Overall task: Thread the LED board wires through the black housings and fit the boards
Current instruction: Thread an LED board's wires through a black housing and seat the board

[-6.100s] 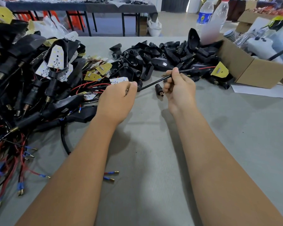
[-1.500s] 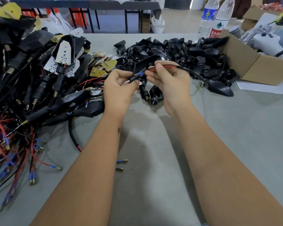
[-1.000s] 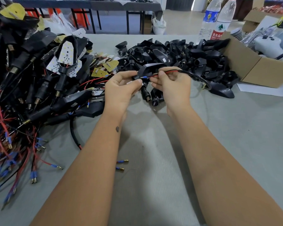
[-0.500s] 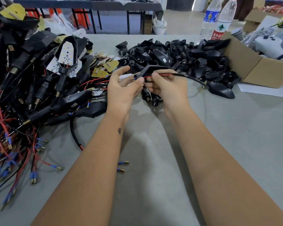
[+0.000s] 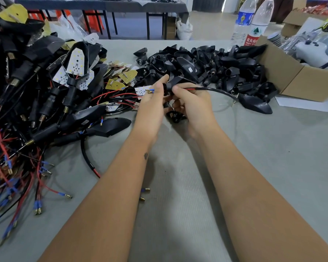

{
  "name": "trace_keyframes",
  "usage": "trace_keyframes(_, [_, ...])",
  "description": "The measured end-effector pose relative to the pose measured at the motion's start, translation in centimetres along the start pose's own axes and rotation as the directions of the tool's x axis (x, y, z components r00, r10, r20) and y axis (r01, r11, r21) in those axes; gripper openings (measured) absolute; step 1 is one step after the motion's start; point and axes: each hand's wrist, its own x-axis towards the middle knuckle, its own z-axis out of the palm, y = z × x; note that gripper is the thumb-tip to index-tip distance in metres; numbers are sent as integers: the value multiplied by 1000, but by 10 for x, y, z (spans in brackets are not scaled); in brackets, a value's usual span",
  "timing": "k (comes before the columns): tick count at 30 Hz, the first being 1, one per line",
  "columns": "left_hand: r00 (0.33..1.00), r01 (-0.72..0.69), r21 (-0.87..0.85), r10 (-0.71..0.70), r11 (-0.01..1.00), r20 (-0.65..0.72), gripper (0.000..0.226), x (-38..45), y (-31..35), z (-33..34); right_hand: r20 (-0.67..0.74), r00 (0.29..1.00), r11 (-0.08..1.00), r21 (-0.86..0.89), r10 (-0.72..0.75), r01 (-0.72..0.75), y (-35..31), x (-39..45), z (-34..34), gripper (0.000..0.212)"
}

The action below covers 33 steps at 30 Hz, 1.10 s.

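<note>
Both hands meet above the grey table. My left hand (image 5: 152, 103) pinches a small black housing (image 5: 175, 81), and the wire's gold and blue tips (image 5: 150, 90) stick out past its fingers on the left. My right hand (image 5: 192, 103) grips the red and black sleeved wire (image 5: 212, 89), which enters the housing from the right. That wire arcs right to a black pointed housing (image 5: 254, 105) lying on the table. Loose LED boards (image 5: 121, 80), white and yellow, lie beyond my left hand.
A heap of wired, assembled lamps (image 5: 36, 95) fills the left side. A pile of loose black housings (image 5: 206, 67) lies ahead. A cardboard box (image 5: 292, 76) and two water bottles (image 5: 252, 23) stand at the far right. Two loose terminals (image 5: 144, 194) lie near my left forearm.
The wire tips have come through the small housing and now stick out on its left side. My left fingers have shifted around the housing; my right hand still feeds the wire.
</note>
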Motion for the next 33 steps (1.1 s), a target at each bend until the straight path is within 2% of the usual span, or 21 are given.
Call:
trace_keyframes(3, [996, -26, -10, 25, 1000, -82, 34, 0, -1, -1, -22, 995, 989, 115, 97, -93, -1, 4, 1, 16])
trace_keyframes(6, [978, 7, -54, -19, 998, -207, 39, 2, 2, -9, -19, 977, 909, 372, 211, -189, -3, 7, -4, 17])
trace_keyframes(8, [967, 23, -95, -47, 995, -252, 42, 4, 3, -16, -43, 968, 847, 496, 246, -193, -3, 9, -9, 22])
trace_keyframes(10, [964, 33, -137, -67, 990, -258, 43, 6, 2, -19, -77, 965, 839, 515, 251, -177, -2, 11, -13, 25])
trace_keyframes(12, [969, 44, -185, -88, 982, -233, 41, 8, 1, -18, -102, 965, 871, 462, 241, -169, -2, 11, -14, 24])
trace_keyframes(16, [979, 94, -270, -138, 958, -148, 22, 10, -1, -14, -119, 978, 935, 335, 169, -121, -2, 11, -13, 20])
trace_keyframes(22, [990, 66, -317, -101, 946, -96, 22, 12, -2, -14, -187, 977, 991, 109, 100, -81, -1, 13, -16, 16])
trace_keyframes(29, [989, 127, -404, -146, 906, -18, 15, 10, -2, -10, -173, 985, 972, -233, -21, -21, 3, 9, -12, 28])
trace_keyframes(33, [993, 115, -334, -121, 936, 2, 18, 9, -6, -8, -165, 986, 969, -248, -32, -10, 2, 7, -11, 27])
